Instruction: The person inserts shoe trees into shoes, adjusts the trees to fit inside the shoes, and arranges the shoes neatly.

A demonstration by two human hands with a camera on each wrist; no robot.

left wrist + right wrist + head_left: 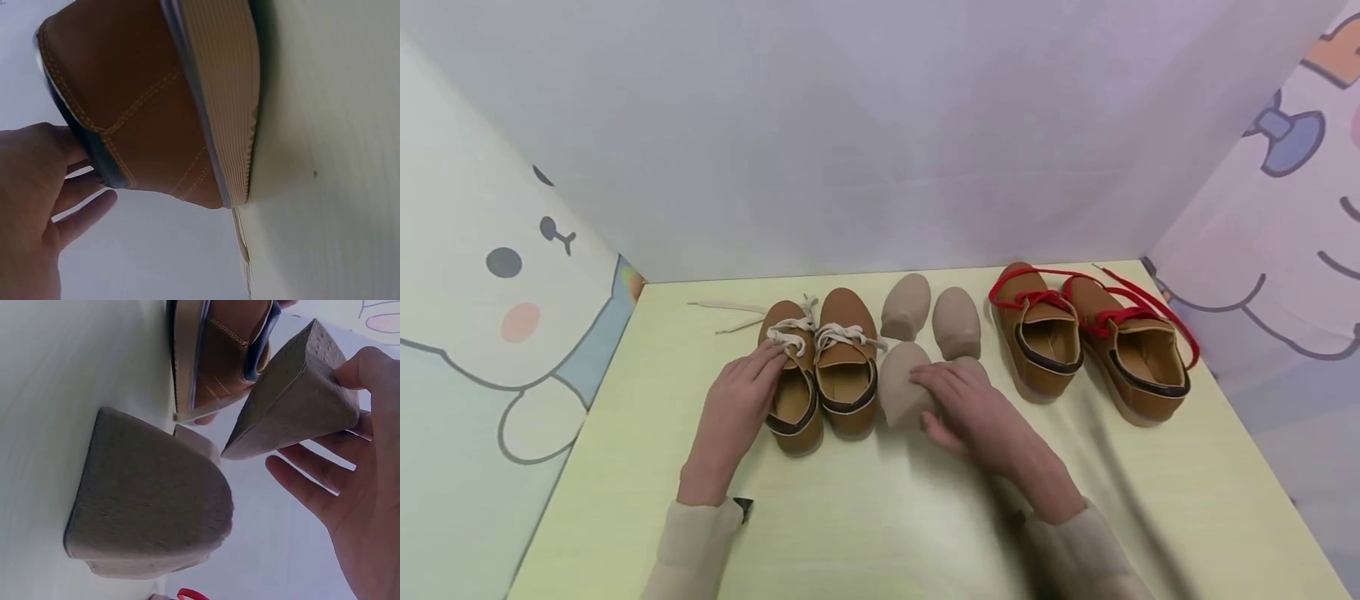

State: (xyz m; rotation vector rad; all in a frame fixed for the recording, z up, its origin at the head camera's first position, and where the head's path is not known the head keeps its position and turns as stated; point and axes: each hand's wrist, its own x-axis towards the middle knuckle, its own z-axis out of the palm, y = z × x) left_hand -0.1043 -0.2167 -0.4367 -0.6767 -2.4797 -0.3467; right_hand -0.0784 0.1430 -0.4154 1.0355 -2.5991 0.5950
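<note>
My left hand (741, 392) touches the leftmost brown shoe (801, 442) at its white laces (787, 340). In the left wrist view its fingers lie at the dark collar (100, 156); thumb and fingertips are hidden. Beside it stands a second brown shoe (853, 423), also white-laced. My right hand (981, 417) grips a beige foot-shaped shoe insert (901, 387) between thumb and fingers. The right wrist view shows the held insert (300, 406) tilted, raised above the table. Another insert (150, 487) stands close by, mostly covered by my right hand in the head view.
Two more beige inserts, a left one (906, 304) and a right one (957, 321), stand behind my right hand. To the right are two brown shoes with red laces, the nearer (1150, 404) and the farther (1037, 379). A loose pale lace (726, 306) lies at the back left. Fabric walls surround the pale table (842, 525).
</note>
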